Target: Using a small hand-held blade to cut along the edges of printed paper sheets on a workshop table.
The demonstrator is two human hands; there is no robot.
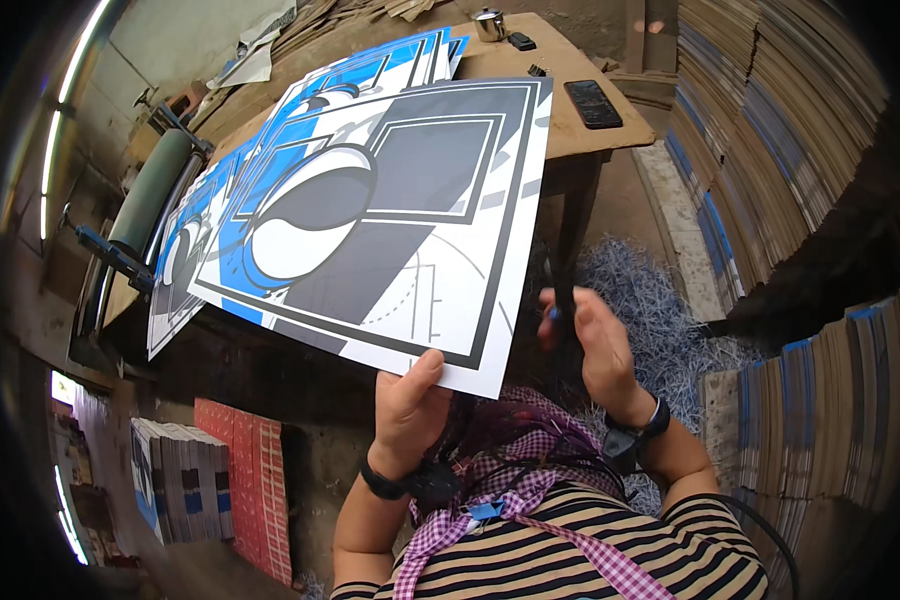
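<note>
My left hand point(415, 405) grips the near corner of a large printed sheet point(420, 270), thumb on top and fingers hidden beneath. The sheet is white, grey and blue, with a big ball shape and black border lines. It is tilted over a spread of similar printed sheets point(370, 62) lying on the table. Off the sheet's right edge, my right hand point(602, 345) has its fingers curled round a slim dark thing with a spot of blue. Motion blur and the dark background keep me from telling its kind.
On the wooden table point(545, 45) are a black phone point(592, 104) and a metal pot point(489, 24). A roller machine point(150, 190) stands at the left. Tall cardboard stacks point(770, 130) line the right, by shredded paper point(630, 290). A bundled stack point(185, 480) sits lower left.
</note>
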